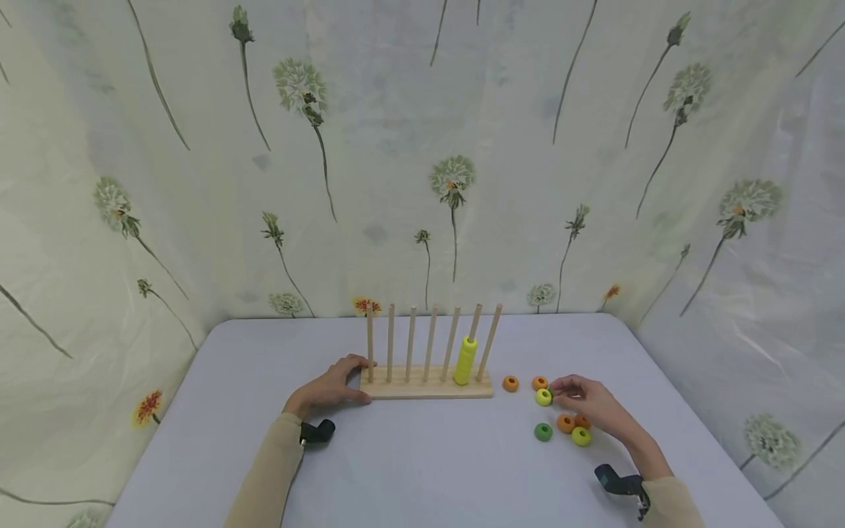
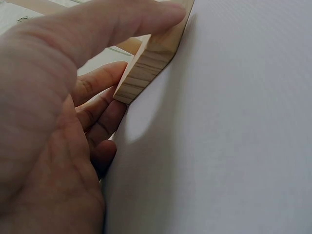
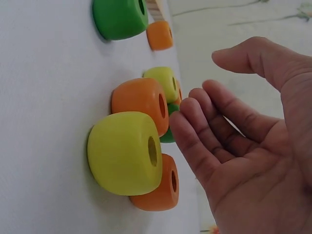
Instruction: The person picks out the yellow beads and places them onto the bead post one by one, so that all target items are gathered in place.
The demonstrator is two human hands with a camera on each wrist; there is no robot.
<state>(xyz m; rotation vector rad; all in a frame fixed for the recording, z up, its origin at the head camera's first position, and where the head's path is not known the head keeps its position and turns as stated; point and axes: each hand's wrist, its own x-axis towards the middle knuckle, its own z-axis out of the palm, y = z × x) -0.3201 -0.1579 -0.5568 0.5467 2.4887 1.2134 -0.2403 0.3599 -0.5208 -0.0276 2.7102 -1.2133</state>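
My left hand [image 1: 333, 385] grips the left end of a wooden peg rack [image 1: 426, 391], thumb at its front edge and fingers behind. In the left wrist view the thumb lies over the base's end [image 2: 146, 68]. Yellow beads [image 1: 465, 363] are stacked on the second peg from the right. My right hand [image 1: 590, 403] hovers by the loose beads, thumb apart from the fingers and nothing between them. Its fingertips are close to a yellow-green bead [image 1: 543, 397] and an orange bead [image 1: 540, 383]. In the right wrist view, a green bead [image 3: 170, 134] is partly hidden behind nearer beads.
Nearer the front lie a green bead [image 1: 543, 432], two orange ones beside each other, and a yellow-green bead [image 1: 581, 437]. Another orange bead [image 1: 510, 383] sits just right of the rack. A flowered curtain [image 1: 396, 147] hangs behind the white table [image 1: 409, 469].
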